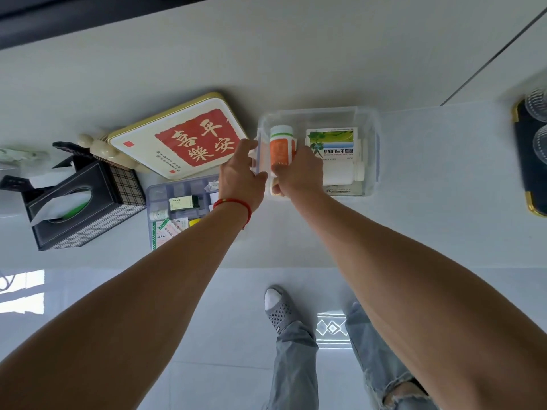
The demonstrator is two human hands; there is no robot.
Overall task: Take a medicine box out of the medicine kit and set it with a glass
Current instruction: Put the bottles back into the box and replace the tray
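The left hand (241,173) grips the left wall of the clear box (367,119) on the counter (429,187); the right hand (299,173) reaches inside, fingers curled around the orange bottle (281,146).

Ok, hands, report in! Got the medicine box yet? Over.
Left hand grips kit wall. Right hand inside, on orange bottle. Medicine box untouched. Glasses far right.
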